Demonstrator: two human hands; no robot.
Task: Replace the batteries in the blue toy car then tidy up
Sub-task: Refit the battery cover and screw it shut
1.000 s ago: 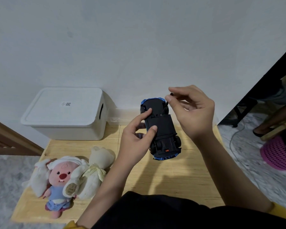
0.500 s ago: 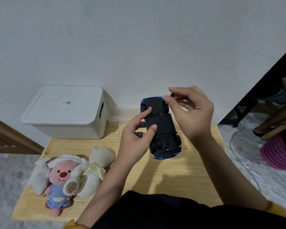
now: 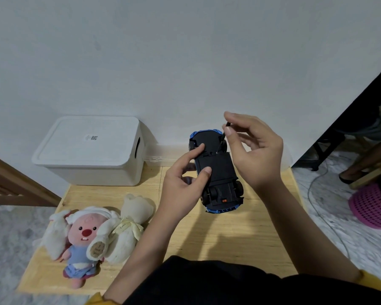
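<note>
Storage box point(image 3: 90, 150) rear left on table point(image 3: 229, 234); plush toys point(image 3: 92, 234) front left; toy car point(image 3: 216, 170) right.

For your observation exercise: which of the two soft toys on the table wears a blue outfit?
The pink-faced plush, nearest the table's left front corner. The cream plush beside it wears only a pale yellow ribbon.

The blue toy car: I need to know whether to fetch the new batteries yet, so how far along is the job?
Done: the blue toy car is turned underside up in the left hand. In hand: the right hand pinches a thin screwdriver, tip at the underside, by the battery cover. Left: opening the cover, swapping batteries, closing up, tidying.
</note>
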